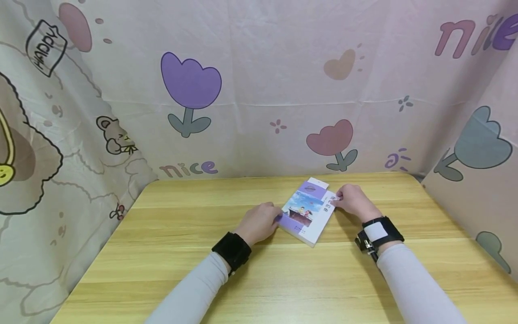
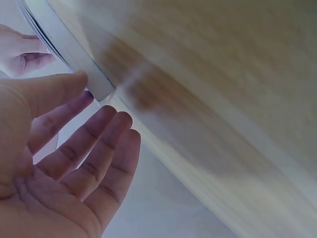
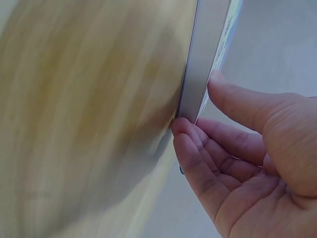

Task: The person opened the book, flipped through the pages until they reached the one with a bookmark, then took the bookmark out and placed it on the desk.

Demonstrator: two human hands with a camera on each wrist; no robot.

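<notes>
A book [image 1: 306, 210] with a purple and white cover and a picture of children in a boat is at the table's far middle, slightly right. From its top end a white card-like piece [image 1: 318, 182] sticks out. My left hand [image 1: 261, 221] pinches the book's left edge near a corner between thumb and index finger; its other fingers [image 2: 91, 153] reach out loosely. At the opposite edge, my right hand [image 1: 355, 201] pinches the book, thumb at the cover's edge and fingertips [image 3: 182, 125] at the underside. Whether the book touches the table cannot be told.
The wooden table [image 1: 170, 252] spreads around the book, its back edge close behind it. A patterned cloth [image 1: 251, 58] hangs at the back and both sides. Black straps [image 1: 232, 251] are around both wrists.
</notes>
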